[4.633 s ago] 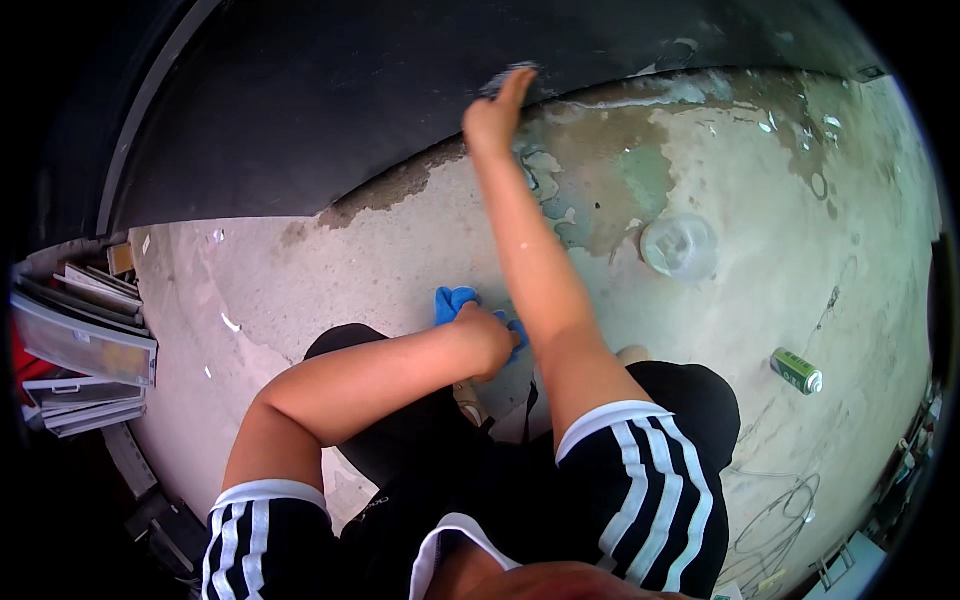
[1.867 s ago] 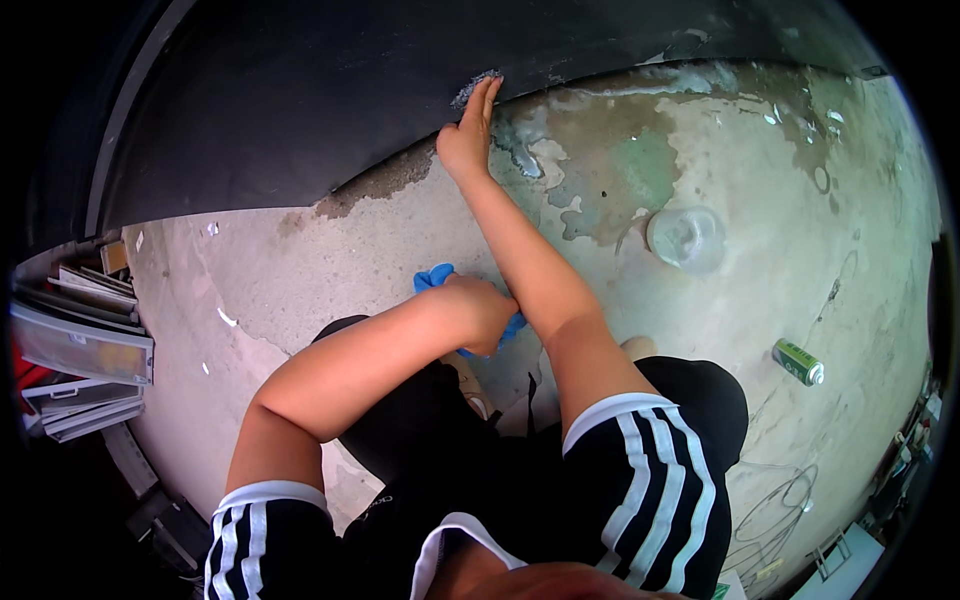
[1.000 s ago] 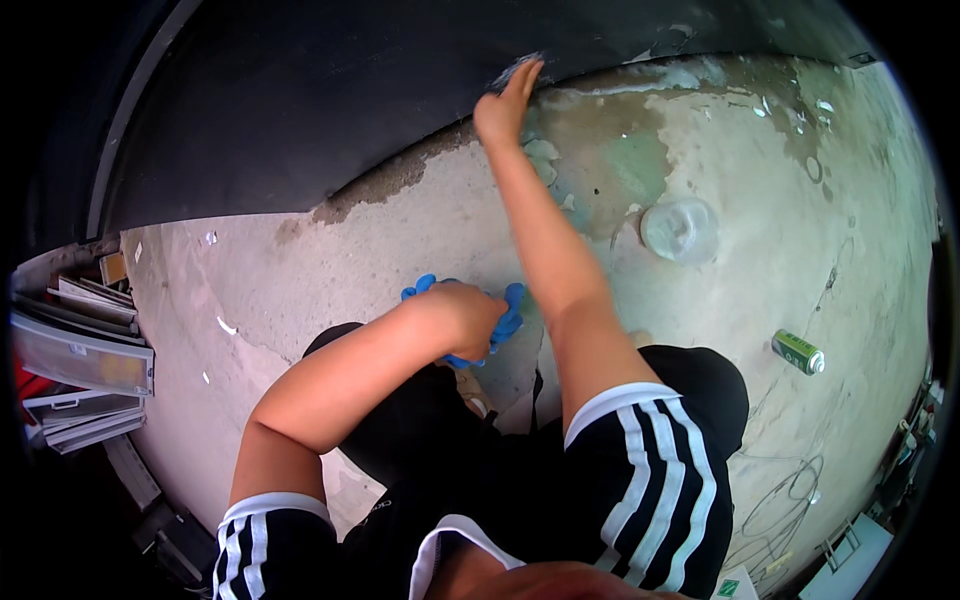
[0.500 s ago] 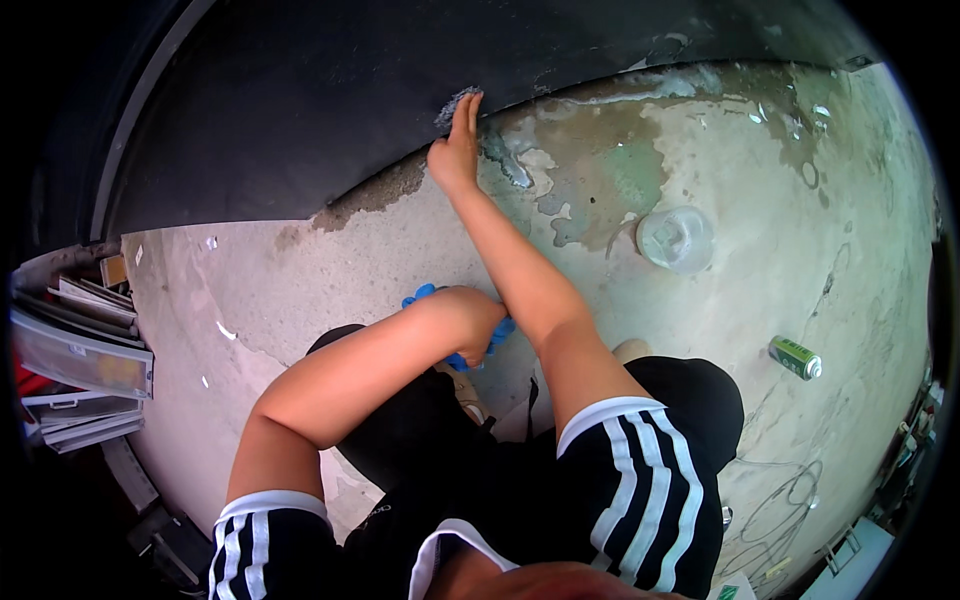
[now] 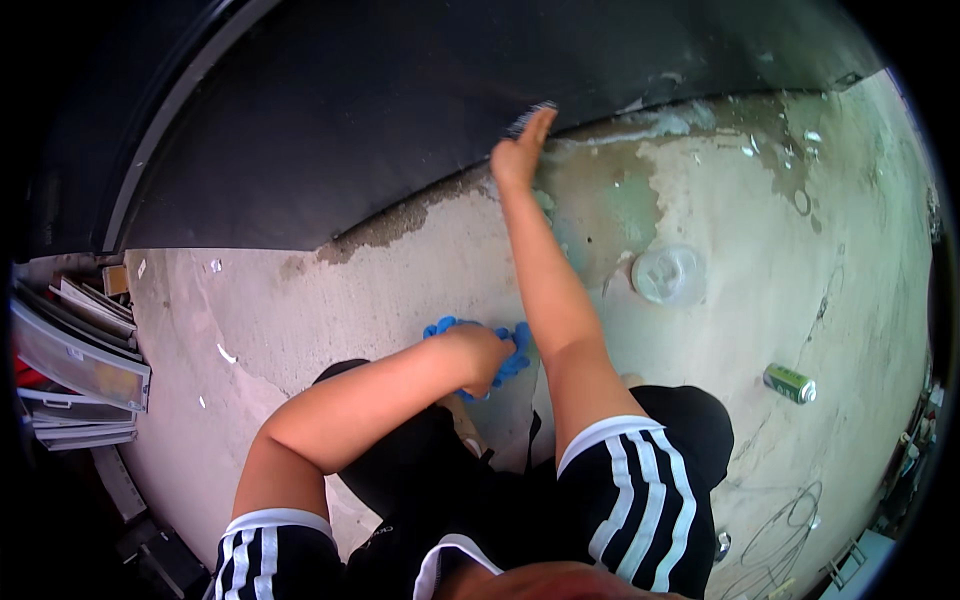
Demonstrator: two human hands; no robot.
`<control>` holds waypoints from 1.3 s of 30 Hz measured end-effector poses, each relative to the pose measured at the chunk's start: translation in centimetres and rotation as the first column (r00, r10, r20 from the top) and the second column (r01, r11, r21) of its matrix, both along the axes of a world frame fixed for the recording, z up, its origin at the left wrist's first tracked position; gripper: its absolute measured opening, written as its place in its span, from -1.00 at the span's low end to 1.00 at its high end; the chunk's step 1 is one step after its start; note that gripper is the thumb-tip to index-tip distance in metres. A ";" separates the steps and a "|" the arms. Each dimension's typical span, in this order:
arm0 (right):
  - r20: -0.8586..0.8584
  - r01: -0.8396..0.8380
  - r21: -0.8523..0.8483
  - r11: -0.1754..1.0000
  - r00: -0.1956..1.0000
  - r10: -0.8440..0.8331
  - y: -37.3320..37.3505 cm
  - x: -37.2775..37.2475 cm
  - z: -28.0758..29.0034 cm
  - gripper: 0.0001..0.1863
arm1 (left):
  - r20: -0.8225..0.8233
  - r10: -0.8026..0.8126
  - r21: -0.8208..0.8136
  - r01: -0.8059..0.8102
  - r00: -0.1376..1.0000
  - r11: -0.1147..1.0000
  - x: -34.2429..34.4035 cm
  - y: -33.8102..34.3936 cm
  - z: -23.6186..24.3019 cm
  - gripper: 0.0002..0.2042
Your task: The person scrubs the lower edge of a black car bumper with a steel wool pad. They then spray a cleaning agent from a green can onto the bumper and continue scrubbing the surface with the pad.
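My right hand reaches forward to the lower edge of a large black panel. Its fingers press a grey, wiry scouring pad against the dark surface; part of the pad is hidden under the fingers. Close to my knees, my left hand is closed around a bright blue, knobbly cleaning cloth, which bulges out on both sides of the fist. The left forearm crosses in front of my body, and the cloth hangs above the floor, apart from the panel.
A clear plastic tub stands on the stained concrete floor, right of my right forearm. Farther right lies a green spray can on its side. Stacked grey frames line the left; a loose cable lies at lower right.
My right hand has slid the scouring pad rightward along the panel's lower edge. The left hand keeps its hold on the blue cloth, and the whole view has shifted slightly.
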State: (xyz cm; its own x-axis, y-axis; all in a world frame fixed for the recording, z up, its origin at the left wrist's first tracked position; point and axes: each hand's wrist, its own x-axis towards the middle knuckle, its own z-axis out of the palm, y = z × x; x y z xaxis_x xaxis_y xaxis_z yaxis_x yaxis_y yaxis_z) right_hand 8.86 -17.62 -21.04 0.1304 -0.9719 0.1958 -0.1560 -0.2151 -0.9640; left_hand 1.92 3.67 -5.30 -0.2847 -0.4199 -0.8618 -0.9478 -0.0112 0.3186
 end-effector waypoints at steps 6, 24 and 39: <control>0.170 -0.211 -0.013 0.977 0.963 0.210 7.2 2.3 2.8 -0.12 | 0.067 -0.088 0.127 0.079 0.994 0.989 -0.3 0.1 -2.3 -0.31; 0.235 0.059 0.199 0.978 0.966 -0.107 -2.1 -1.8 3.6 -0.14 | -0.014 0.111 0.126 -0.109 0.994 0.986 -0.9 -4.6 -1.0 -0.42; 0.035 0.105 0.377 0.920 0.991 -0.128 -3.6 -3.8 4.3 -0.19 | 0.486 -0.059 0.183 -0.035 0.872 0.983 -3.5 -8.0 3.5 -0.48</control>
